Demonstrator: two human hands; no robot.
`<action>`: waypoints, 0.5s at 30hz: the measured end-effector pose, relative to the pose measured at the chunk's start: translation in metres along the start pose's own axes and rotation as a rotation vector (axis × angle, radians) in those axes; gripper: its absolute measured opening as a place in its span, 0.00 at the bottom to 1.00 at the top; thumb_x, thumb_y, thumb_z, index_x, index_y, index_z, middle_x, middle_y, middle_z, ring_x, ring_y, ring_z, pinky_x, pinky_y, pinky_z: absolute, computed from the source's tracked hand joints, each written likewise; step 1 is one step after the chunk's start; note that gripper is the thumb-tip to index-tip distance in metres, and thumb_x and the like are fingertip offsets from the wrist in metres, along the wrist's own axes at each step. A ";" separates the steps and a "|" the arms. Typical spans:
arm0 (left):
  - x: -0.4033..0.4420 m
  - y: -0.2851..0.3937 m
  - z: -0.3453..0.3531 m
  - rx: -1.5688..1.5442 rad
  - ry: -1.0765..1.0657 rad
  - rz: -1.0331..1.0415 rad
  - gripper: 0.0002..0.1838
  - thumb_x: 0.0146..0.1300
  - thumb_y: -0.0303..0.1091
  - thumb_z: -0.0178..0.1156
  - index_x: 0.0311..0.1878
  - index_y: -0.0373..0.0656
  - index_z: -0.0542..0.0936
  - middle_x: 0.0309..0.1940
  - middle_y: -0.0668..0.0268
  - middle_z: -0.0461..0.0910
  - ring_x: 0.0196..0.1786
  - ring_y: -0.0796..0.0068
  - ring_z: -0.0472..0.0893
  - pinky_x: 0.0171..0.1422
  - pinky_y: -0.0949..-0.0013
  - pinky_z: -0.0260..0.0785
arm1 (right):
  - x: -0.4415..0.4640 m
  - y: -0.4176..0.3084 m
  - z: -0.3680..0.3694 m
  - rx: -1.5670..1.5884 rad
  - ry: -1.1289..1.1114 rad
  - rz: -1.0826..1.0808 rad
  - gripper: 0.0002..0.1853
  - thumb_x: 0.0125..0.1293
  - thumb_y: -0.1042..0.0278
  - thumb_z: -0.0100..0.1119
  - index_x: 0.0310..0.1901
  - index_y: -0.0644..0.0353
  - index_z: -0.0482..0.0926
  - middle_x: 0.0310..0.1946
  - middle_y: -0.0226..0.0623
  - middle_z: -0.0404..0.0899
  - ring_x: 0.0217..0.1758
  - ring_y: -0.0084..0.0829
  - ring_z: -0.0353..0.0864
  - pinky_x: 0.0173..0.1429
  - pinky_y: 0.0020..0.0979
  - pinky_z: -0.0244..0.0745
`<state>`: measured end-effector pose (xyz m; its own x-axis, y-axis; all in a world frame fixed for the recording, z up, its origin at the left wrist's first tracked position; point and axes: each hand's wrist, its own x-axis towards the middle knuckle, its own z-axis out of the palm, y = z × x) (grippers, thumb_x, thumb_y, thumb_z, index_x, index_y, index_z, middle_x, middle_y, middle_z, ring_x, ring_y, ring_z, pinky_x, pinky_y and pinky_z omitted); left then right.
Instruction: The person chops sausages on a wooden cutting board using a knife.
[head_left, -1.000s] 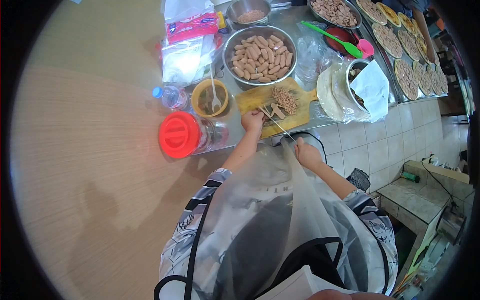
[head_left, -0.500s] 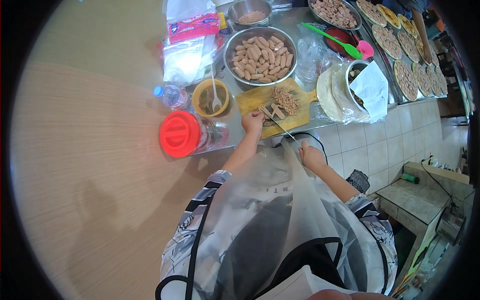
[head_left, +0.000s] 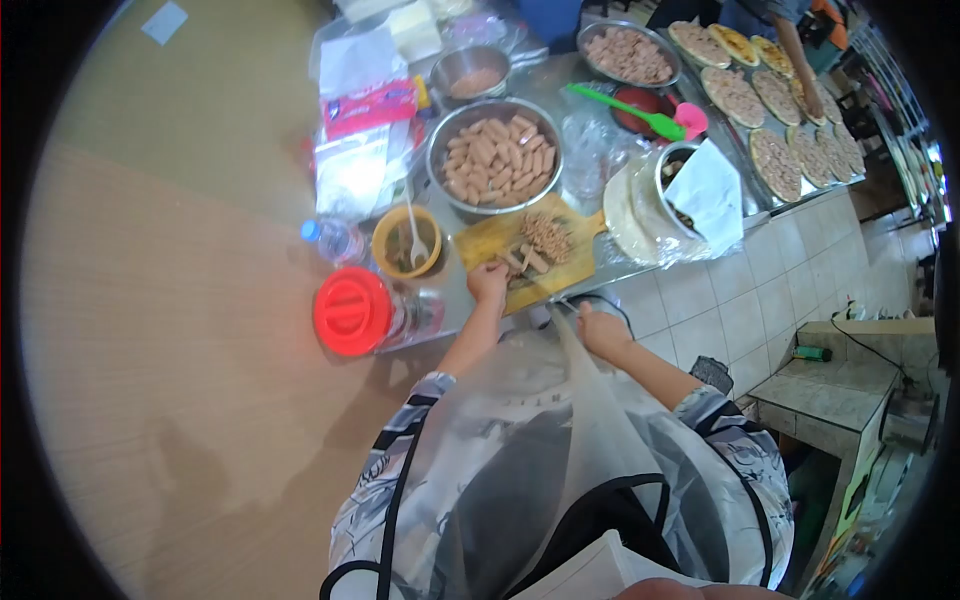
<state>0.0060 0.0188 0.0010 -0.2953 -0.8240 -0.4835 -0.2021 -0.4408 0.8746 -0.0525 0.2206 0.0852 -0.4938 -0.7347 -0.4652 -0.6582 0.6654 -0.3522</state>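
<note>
On the yellow wooden cutting board [head_left: 481, 242], the fingers of my left hand [head_left: 489, 283] are closed on sausage pieces [head_left: 514, 264] near the board's left front edge. My right hand [head_left: 603, 332] is wrapped round the handle of a knife [head_left: 562, 299], whose thin blade reaches left over the board to the pieces. Beside them lie a few longer sausage strips [head_left: 535, 259]. Farther back on the board sits a heap of finely chopped sausage [head_left: 547, 236]. Just behind the board, a large steel bowl [head_left: 436, 178] holds many whole sausages [head_left: 497, 160].
Left of the board stand a yellow bowl [head_left: 378, 243] with a spoon, a water bottle [head_left: 340, 240] and a red-lidded jar [head_left: 352, 311]. To the right are flatbreads [head_left: 625, 225] and a steel pot [head_left: 676, 160]. Another person's hand [head_left: 812, 101] is over topped pizzas [head_left: 776, 97].
My view has shifted, so the table sits lower and further left. Another person's hand now shows over the pizzas. My hands stay at the board with the knife and sausage.
</note>
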 end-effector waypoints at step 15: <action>-0.004 0.004 0.000 0.022 0.028 -0.001 0.01 0.45 0.18 0.54 0.23 0.31 0.73 0.22 0.61 0.74 0.22 0.72 0.75 0.23 0.77 0.68 | 0.008 -0.015 -0.011 0.166 0.010 -0.049 0.15 0.61 0.59 0.38 0.38 0.65 0.64 0.29 0.51 0.75 0.34 0.48 0.75 0.39 0.46 0.67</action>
<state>0.0062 0.0200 0.0063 -0.2691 -0.8335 -0.4826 -0.2225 -0.4337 0.8732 -0.0531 0.2029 0.0959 -0.4698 -0.7675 -0.4361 -0.5790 0.6408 -0.5041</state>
